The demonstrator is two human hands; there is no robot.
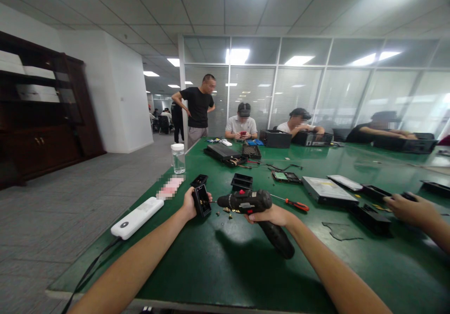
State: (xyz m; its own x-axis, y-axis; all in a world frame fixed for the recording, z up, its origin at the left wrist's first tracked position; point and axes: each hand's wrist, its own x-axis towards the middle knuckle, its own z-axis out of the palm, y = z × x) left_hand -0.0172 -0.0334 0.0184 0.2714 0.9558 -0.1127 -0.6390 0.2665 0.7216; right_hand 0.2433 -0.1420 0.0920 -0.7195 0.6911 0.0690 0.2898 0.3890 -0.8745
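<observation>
My left hand [190, 203] is closed around a small black plastic box [201, 200], tilted so its hollow side faces right, with small brass-coloured bits inside. A black cordless drill [246, 202] lies sideways in my right hand [272, 215], its bit pointing left at the box. Whether the bit touches the box I cannot tell. Small brass-coloured pieces [230, 216] are scattered on the green table [225, 276] below the drill's nose. Behind the left hand lies another black part [199, 180], and a black open tray [242, 181] sits beyond the drill.
A screwdriver [295, 204] lies right of the drill, near a silver drive [328, 190]. On the left are a white power bank [137, 218] with a strap and a clear jar [178, 158]. A co-worker's hand [415, 208] is at the right; other people are across the table.
</observation>
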